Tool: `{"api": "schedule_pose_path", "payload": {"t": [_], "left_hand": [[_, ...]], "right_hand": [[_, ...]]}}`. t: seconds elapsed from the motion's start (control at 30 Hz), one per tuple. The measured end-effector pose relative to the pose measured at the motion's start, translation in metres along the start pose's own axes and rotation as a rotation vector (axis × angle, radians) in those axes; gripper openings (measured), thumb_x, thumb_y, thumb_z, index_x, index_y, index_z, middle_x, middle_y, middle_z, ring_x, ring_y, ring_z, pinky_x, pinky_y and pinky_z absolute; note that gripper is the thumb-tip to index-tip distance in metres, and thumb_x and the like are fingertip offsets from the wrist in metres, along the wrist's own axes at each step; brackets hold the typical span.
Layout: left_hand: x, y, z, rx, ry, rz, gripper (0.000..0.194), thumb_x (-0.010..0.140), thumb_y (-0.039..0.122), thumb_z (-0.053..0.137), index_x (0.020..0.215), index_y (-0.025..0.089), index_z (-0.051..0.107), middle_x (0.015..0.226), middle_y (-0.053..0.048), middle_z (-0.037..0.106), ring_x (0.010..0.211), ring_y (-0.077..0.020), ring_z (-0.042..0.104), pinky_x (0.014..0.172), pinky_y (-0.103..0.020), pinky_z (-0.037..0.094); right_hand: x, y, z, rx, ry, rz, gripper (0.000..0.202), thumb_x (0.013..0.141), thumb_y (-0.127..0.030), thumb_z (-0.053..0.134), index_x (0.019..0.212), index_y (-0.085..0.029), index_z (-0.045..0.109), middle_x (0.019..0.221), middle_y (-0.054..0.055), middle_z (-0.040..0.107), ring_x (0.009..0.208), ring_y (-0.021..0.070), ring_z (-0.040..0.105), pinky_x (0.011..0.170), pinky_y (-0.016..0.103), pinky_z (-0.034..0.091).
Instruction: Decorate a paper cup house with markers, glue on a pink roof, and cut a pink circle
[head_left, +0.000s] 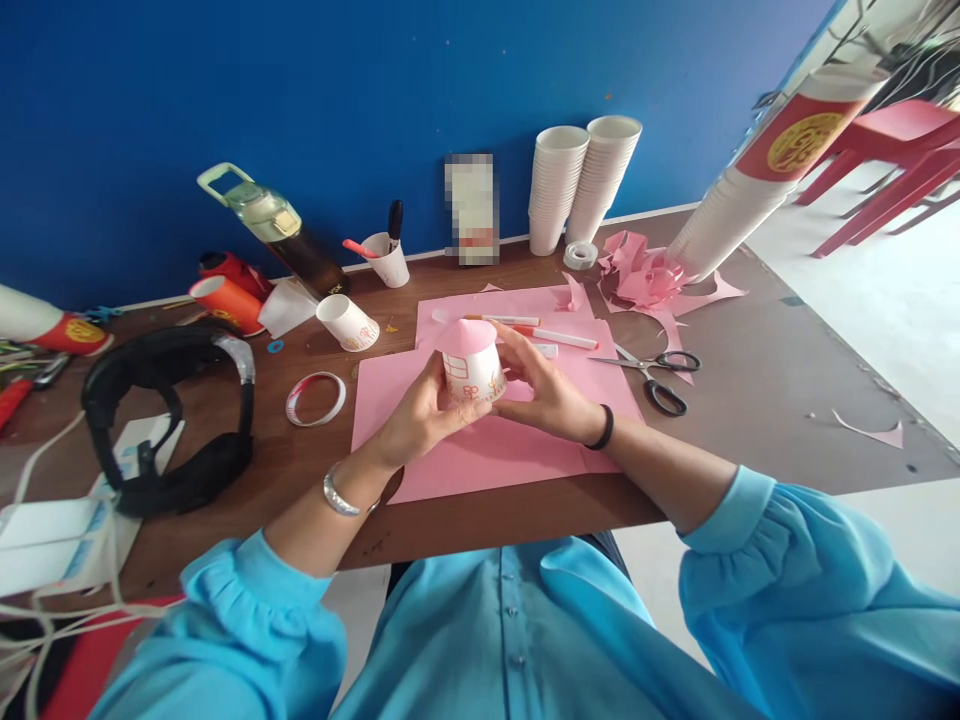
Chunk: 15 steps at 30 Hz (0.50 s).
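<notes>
"What's closest?"
"The left hand (420,412) and right hand (551,395), both gripping a decorated paper cup (472,372) with a pink cone top (471,336), held over the pink paper (487,455)."
"And beyond?"
"Markers (570,338) on that paper, then cup stacks (556,190) by the blue wall (337,80)."
</notes>
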<state>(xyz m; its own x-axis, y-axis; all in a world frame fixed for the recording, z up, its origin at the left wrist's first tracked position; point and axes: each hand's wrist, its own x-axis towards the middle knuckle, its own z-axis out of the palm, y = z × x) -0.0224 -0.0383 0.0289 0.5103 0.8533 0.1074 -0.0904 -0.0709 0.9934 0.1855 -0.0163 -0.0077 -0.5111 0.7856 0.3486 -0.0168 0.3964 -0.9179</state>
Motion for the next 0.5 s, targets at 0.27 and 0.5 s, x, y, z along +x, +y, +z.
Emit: {"api": "schedule_pose_path", "payload": {"t": [0.27, 0.5], "left_hand": [[-0.002, -0.008, -0.009, 0.019, -0.076, 0.086, 0.091, 0.079, 0.02, 0.086, 0.155, 0.034, 0.039, 0.163, -0.009, 0.046, 0.153, -0.0358, 0.043, 0.129, -0.061, 0.033], [-0.009, -0.031, -0.016, 0.056, 0.03, 0.198, 0.099, 0.081, 0.026, 0.086, 0.159, 0.05, 0.03, 0.169, -0.004, 0.036, 0.153, -0.0322, 0.041, 0.124, -0.057, 0.042]], "right_hand": [[0.002, -0.014, -0.003, 0.149, 0.006, 0.044, 0.09, 0.087, -0.044, 0.083, 0.16, -0.029, 0.032, 0.154, 0.014, 0.055, 0.139, 0.0311, 0.058, 0.112, 0.048, 0.053], [0.001, -0.015, -0.007, 0.213, 0.022, 0.073, 0.087, 0.084, -0.041, 0.086, 0.156, -0.029, 0.037, 0.155, 0.013, 0.055, 0.141, 0.0324, 0.056, 0.113, 0.051, 0.053]]}}
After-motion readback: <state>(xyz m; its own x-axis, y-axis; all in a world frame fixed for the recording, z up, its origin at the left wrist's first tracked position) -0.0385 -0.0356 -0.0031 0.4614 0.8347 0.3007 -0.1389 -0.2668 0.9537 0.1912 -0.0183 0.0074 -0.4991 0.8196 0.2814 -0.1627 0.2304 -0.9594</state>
